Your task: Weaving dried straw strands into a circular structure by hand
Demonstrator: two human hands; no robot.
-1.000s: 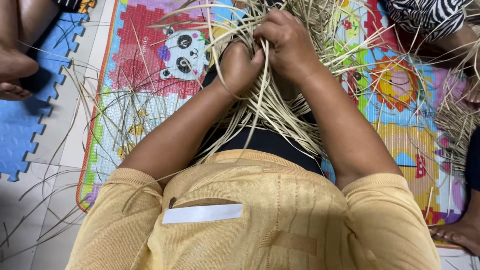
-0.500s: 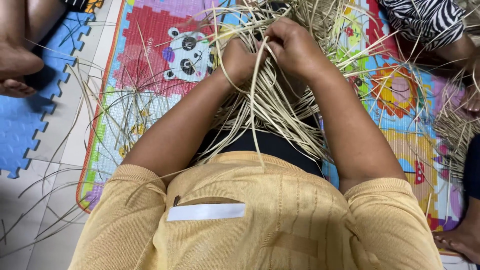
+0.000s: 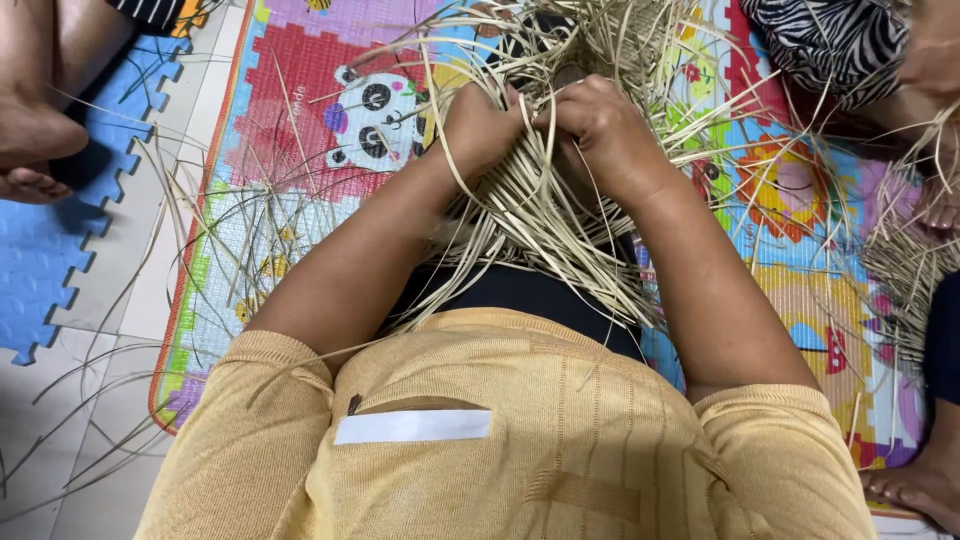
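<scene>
While both hands worked close together, the left hand [image 3: 478,128] and right hand [image 3: 600,130] each closed around pale straw strips [image 3: 530,215].
The strips fanned from the hands down over the person's lap and out across the colourful play mat [image 3: 300,180]; 2 other people's bare feet [image 3: 30,150] rested nearby.

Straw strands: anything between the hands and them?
Nothing visible. The left hand and the right hand already grip the bundle of pale straw strands directly, over the colourful play mat; loose strands fan out around them.
</scene>
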